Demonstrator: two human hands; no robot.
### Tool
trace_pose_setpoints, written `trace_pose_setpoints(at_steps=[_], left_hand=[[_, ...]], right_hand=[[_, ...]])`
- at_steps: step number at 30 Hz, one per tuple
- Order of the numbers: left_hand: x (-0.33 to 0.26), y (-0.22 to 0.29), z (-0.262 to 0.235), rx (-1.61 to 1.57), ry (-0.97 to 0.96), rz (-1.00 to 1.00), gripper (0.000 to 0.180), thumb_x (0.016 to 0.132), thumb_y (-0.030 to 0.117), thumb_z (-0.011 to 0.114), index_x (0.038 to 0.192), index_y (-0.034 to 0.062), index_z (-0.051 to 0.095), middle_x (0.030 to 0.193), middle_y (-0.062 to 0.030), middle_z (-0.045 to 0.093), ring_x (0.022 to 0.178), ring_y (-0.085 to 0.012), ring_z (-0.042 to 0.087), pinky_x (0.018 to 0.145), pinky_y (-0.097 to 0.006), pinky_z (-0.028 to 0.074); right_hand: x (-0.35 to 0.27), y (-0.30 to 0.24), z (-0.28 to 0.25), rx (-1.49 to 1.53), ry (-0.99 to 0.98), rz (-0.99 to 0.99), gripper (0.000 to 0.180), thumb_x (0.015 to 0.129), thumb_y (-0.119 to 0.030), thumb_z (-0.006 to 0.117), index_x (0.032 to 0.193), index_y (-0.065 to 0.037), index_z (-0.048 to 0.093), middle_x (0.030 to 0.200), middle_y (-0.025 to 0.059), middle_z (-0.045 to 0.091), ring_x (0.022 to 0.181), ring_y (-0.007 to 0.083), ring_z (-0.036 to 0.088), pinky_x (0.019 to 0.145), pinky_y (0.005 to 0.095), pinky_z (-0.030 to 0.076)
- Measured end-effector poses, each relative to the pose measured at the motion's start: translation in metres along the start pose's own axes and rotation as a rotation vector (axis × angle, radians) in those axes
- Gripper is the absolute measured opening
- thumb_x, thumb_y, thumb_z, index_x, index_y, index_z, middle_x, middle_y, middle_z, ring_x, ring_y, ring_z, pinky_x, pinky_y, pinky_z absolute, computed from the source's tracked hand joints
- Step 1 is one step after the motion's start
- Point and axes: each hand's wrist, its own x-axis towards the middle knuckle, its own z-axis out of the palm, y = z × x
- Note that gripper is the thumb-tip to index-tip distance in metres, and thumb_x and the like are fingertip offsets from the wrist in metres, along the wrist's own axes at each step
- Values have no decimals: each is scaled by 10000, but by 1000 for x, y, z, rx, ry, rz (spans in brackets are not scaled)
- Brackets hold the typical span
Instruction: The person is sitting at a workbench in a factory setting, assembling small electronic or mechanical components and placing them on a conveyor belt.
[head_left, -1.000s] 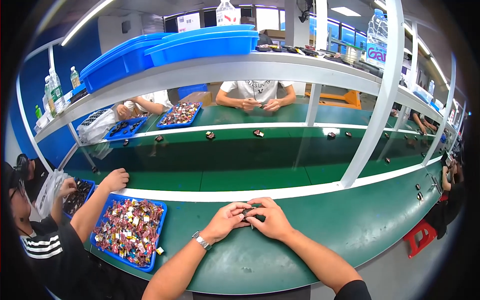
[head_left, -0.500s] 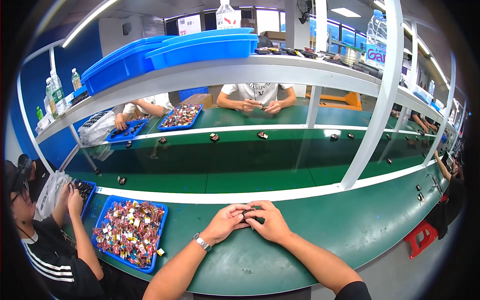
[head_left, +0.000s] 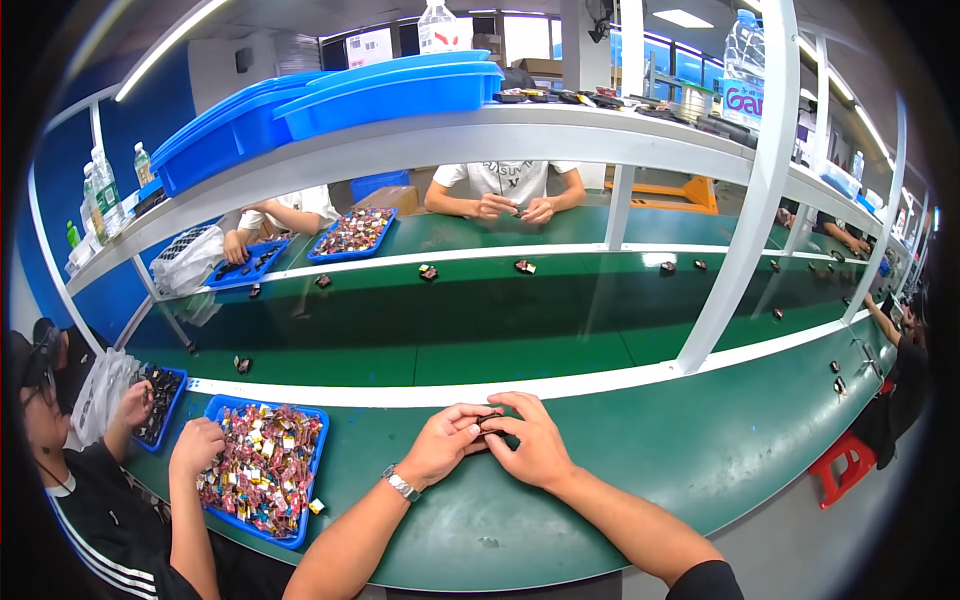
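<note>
My left hand (head_left: 447,443), with a metal-banded watch (head_left: 402,484) on its wrist, and my right hand (head_left: 532,443) meet over the green work surface (head_left: 500,540). Between their fingertips they grip a small black part (head_left: 490,421). Most of it is hidden by the fingers, so its exact kind does not show. To the left of my forearm lies a blue tray (head_left: 322,440) heaped with small red, white and yellow pieces. One loose yellow-white piece (head_left: 317,506) lies just outside its right edge.
At the left, a co-worker (head_left: 110,520) sits beside another blue tray (head_left: 178,395) of black parts. Beyond a white rail (head_left: 480,393), a green belt (head_left: 500,350) carries scattered small parts. A shelf post (head_left: 745,200) rises at the right. Blue bins (head_left: 390,100) sit on the shelf overhead.
My hands stay together on the black part, with my right fingers shifting slightly. The co-worker's hands have parted, and one now reaches to the tray of colourful pieces. The view has shifted slightly.
</note>
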Motion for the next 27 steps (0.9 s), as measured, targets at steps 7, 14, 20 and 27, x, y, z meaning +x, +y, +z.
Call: trace_pose_setpoints(at_steps=[7,14,20,27], left_hand=[[-1,-3,-4,-74,-33,14,290,1012,56,520,1299,13,526,1375,-129,550,1220,-213,576,1055,-396,492],[0,-3,-1,-50,47,40,286,1002,88,561,1271,-3,525,1364,-148,563,1198,-234,596,1011,-414,523],[3,-1,7,-28,87,34,286,1020,77,515,1295,2,504,1317,-135,588,1180,-230,604,1023,-416,518],[-3,5,12,-72,85,-19,282,1035,47,453,1308,-11,494,1247,-123,599,1166,-210,605,1030,-401,528]], right_hand=[[-5,2,7,53,29,36,179,783,-48,726,958,-82,740,1235,93,627,1174,291,559,961,387,502],[-3,6,7,197,-83,165,259,792,-73,743,1047,-121,746,1398,105,534,1281,316,495,1040,428,458],[0,10,9,122,-110,157,228,836,-38,681,1058,-85,698,1398,115,506,1235,319,518,989,410,490],[4,8,1,-13,42,-100,210,785,-5,733,978,-72,682,1057,51,643,866,238,672,700,342,574]])
